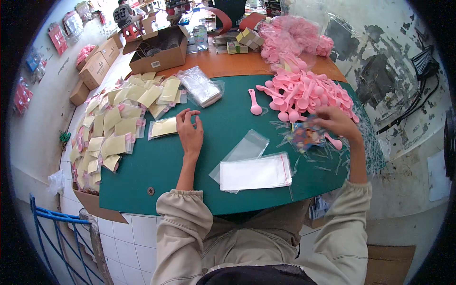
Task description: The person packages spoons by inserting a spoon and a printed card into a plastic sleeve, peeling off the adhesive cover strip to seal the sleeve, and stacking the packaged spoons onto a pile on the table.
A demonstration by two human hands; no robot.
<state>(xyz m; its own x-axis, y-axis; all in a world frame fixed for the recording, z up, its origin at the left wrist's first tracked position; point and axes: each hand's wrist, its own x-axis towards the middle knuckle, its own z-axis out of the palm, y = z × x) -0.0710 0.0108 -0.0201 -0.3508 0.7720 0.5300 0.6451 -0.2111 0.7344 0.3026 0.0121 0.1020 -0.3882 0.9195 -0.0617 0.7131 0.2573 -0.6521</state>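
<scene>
My right hand (338,122) pinches a colourful printed card (308,137), which is blurred by motion. It is held over small printed pieces and beside a pink scoop (335,141). Just beyond lies a heap of pink scoops (313,92), with a single pink scoop (255,102) apart to its left. My left hand (191,133) hovers with loosely curled, parted fingers and nothing visible in them. Next to it lies a clear packet with a cream card (163,127). Between my arms rests a stack of clear plastic sleeves (254,173), and another sleeve (244,151) sticks out from under it.
Many filled packets (114,121) cover the left of the green table (137,183). A bundle of plastic bags (202,85), an open cardboard box (159,52) and a bag of pink scoops (292,40) stand farther back. Clear strips (368,137) litter the right edge. Another person (126,16) sits far off.
</scene>
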